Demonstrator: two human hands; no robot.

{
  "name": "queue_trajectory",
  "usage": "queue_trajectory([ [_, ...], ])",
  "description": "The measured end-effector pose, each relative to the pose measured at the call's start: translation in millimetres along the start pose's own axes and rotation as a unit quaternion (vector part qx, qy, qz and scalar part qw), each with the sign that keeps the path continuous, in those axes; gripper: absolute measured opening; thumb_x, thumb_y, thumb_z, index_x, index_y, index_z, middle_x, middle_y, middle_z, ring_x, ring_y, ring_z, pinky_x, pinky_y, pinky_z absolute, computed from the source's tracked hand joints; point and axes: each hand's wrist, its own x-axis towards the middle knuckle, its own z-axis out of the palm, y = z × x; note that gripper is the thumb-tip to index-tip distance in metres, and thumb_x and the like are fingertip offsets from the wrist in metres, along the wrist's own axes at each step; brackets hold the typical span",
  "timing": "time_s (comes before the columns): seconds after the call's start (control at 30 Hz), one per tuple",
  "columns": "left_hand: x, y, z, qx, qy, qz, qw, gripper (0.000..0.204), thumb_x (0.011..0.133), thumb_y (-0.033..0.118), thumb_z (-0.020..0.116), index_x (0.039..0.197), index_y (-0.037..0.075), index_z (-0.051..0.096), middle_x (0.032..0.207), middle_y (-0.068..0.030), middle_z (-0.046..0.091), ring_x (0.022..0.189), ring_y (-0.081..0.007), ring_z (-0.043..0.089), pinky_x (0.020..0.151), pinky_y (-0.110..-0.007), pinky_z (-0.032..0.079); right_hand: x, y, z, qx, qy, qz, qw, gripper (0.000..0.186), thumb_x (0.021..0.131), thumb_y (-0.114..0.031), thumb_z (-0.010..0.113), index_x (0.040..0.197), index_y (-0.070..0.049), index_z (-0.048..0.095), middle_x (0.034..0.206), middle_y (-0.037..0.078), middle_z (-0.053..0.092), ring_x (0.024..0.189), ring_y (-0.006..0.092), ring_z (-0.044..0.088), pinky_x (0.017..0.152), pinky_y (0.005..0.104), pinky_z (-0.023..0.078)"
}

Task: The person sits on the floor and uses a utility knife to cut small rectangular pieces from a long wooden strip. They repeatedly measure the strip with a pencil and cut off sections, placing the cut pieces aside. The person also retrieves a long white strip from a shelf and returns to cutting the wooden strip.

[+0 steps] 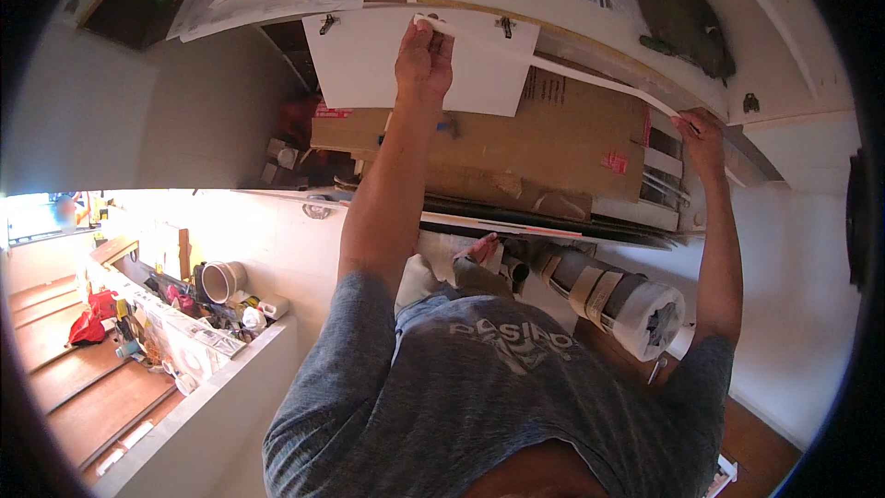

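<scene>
A long, thin white strip (590,76) stretches between my two raised hands along the shelf's front edge. My left hand (424,60) pinches its left end, just in front of a white panel (369,60) with dark hinges (505,27) near its upper edge. Farther right and lower, my right hand (702,136) is closed on the other end, beside the cabinet's right side. Between the hands, part of the strip passes in front of the panel and the shelf edge. Whether it touches the edge, I cannot tell.
Above lies a white shelf (572,26) with a dark green cloth item (682,18) and papers. A flat cardboard box (544,143) stands below the panel. Near my legs is a large wrapped roll (613,304). At left, a low white wall (207,397) borders a cluttered bench with a bucket (223,282).
</scene>
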Motion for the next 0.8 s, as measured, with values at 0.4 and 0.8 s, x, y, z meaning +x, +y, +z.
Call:
queue_trajectory([
  [0.4,49.2,-16.7,-0.4,0.004,0.049,0.045,0.998,0.007,0.103,0.011,0.070,0.108,0.013,0.066,0.093,0.0042,0.068,0.089,-0.0148,0.065,0.092,-0.036,0.059,25.4,33.6,39.8,-0.025,0.066,-0.013,0.997,0.024,0.099,-0.023,0.076,0.112,-0.004,0.076,0.113,0.011,0.075,0.102,0.0271,0.074,0.087,0.0378,0.057],
  [0.8,56.5,-17.3,0.0,-0.009,0.059,0.082,0.995,0.022,0.098,0.006,0.072,0.119,0.006,0.067,0.099,-0.0024,0.072,0.088,-0.0186,0.069,0.088,-0.037,0.061,38.9,24.4,40.6,-0.064,0.098,-0.021,0.993,0.023,0.098,-0.026,0.077,0.108,-0.005,0.077,0.106,0.011,0.074,0.095,0.0299,0.074,0.082,0.0385,0.057],
])
